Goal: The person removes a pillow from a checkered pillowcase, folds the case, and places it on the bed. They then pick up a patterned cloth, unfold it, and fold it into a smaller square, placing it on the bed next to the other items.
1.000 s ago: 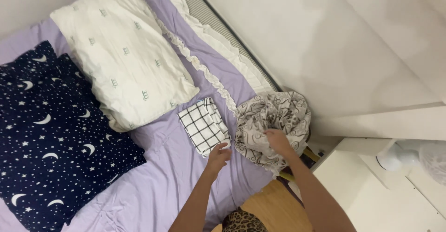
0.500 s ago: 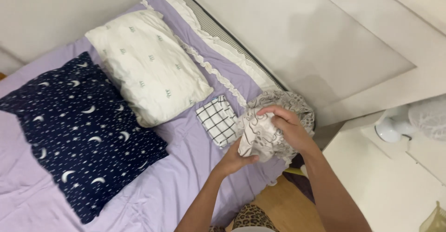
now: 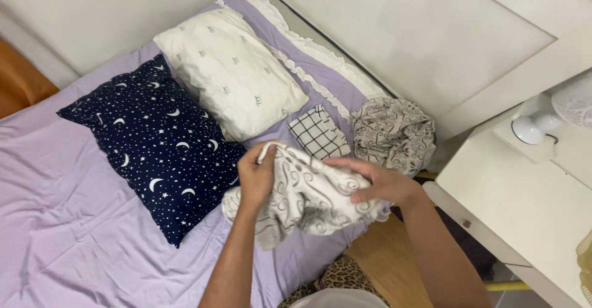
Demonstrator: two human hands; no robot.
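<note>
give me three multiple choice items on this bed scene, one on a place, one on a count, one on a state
1. Where does the small folded white cloth with a black grid lie?
A. on the purple bed sheet beside the white pillow
B. on the white side table
C. on the wooden floor

2. How many pillows lie on the bed?
A. one
B. two
C. four

3. How is the white cloth with grey swirls held?
A. flat on the bed, untouched
B. by one hand only
C. bunched, gripped by both hands

Answers:
1 A: the grid cloth rests on the purple sheet.
2 B: a white pillow and a navy moon-and-star pillow.
3 C: left hand and right hand grip the swirl cloth.
</note>
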